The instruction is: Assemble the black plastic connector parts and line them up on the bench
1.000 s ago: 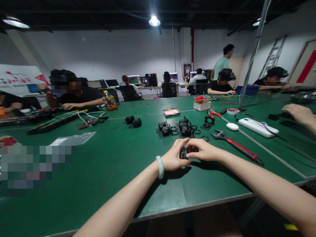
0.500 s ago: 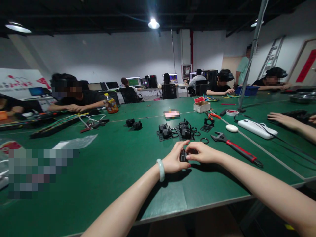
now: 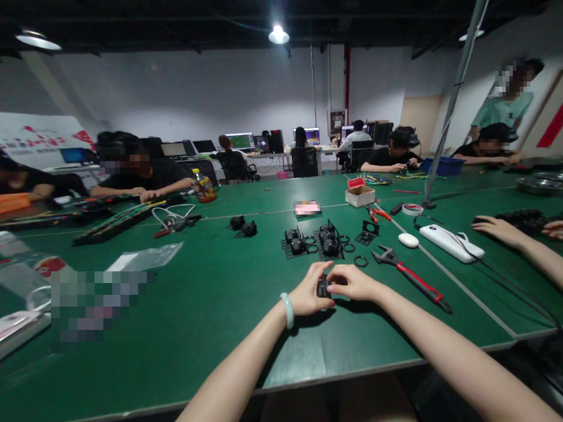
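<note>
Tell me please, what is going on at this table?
A person holds a small black part with both hands, the left hand and the right hand pinching it close to the green table. Similar parts and loose rings lie just beyond, with a wrench to the right. Other people sit around the table; a co-worker's hand rests at the far right.

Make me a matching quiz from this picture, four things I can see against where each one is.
1 wrench
2 black part
3 bottle
4 bracelet

A around the wrist of the left hand
B pinched between the left hand and right hand
C lying right of both hands
D standing far off beside a co-worker's arm

Pairs: 1-C, 2-B, 3-D, 4-A
</note>
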Demonstrator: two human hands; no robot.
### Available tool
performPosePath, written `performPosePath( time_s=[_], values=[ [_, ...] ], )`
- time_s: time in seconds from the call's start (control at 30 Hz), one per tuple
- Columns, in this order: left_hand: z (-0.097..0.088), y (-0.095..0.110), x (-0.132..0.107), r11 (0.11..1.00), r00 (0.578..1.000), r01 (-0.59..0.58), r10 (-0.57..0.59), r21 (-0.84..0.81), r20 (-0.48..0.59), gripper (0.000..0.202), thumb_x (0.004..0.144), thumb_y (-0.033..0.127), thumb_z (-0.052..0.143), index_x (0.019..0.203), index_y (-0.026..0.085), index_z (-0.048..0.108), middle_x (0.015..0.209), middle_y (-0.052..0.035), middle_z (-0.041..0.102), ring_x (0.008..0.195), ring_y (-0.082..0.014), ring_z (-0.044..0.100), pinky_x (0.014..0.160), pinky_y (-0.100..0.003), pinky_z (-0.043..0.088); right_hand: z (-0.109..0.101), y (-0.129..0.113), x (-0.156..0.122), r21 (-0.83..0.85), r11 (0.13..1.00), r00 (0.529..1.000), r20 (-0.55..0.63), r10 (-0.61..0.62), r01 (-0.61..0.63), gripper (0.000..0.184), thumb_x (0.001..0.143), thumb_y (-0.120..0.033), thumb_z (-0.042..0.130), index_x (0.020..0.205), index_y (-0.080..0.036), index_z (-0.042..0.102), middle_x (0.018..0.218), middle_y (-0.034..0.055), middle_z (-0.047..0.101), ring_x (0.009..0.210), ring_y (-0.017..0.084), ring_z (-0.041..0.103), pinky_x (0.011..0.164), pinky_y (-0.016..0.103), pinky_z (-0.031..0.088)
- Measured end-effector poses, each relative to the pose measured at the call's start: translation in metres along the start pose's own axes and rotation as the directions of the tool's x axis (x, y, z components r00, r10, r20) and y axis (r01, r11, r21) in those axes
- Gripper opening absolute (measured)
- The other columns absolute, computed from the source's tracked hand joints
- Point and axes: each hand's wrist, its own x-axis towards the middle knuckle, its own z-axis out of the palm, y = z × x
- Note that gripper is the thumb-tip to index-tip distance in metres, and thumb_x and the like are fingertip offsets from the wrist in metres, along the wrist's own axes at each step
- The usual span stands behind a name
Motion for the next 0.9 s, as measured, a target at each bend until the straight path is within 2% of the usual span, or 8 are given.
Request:
performPosePath(
  time_s=[0.3,0.57,0.73,0.9],
  values=[
    [0.005,-0.001,0.001,0.999,0.997,0.014,-0.018,-0.043,-0.081,0.086,0.051,0.008,0.064,0.125,0.02,0.023,0.118,-0.0075,0.026,0.113,-0.0216,0.03,0.099,-0.04,0.024,0.002,0.001,0.0,0.034,0.998,0.998,-0.031,0.053,-0.052,0.017,0.071,-0.027,0.056,0.083,-0.015,0.058,0.077,0.0032,0.058,0.068,0.013,0.052,0.062,0.023,0.04],
    [0.004,-0.009,0.014,0.999,0.999,-0.032,0.032,-0.025,-0.02,0.087,0.051,0.015,0.067,0.126,0.018,0.022,0.118,-0.0086,0.025,0.114,-0.023,0.028,0.099,-0.04,0.024,-0.005,0.003,0.001,0.023,0.997,0.996,-0.04,0.075,-0.074,0.014,0.07,-0.022,0.057,0.08,-0.014,0.058,0.074,0.0021,0.055,0.066,0.012,0.05,0.061,0.023,0.039],
    [0.002,-0.011,0.027,0.999,0.999,-0.043,0.043,-0.004,-0.014,0.086,0.052,0.016,0.066,0.126,0.019,0.022,0.119,-0.0084,0.026,0.115,-0.024,0.026,0.1,-0.042,0.023,-0.013,0.004,0.002,0.01,0.991,0.99,-0.043,0.131,-0.131,0.012,0.071,-0.023,0.056,0.078,-0.014,0.057,0.075,0.0029,0.055,0.064,0.011,0.048,0.057,0.022,0.037],
    [0.002,-0.014,0.03,0.999,0.999,-0.045,0.044,-0.018,-0.023,0.087,0.053,0.017,0.067,0.127,0.019,0.021,0.12,-0.0087,0.024,0.116,-0.0241,0.025,0.1,-0.041,0.023,-0.014,0.004,0.005,-0.017,0.988,0.988,-0.034,0.152,-0.153,0.012,0.073,-0.024,0.053,0.079,-0.014,0.056,0.077,0.003,0.055,0.065,0.012,0.048,0.06,0.023,0.037]
  ],
)
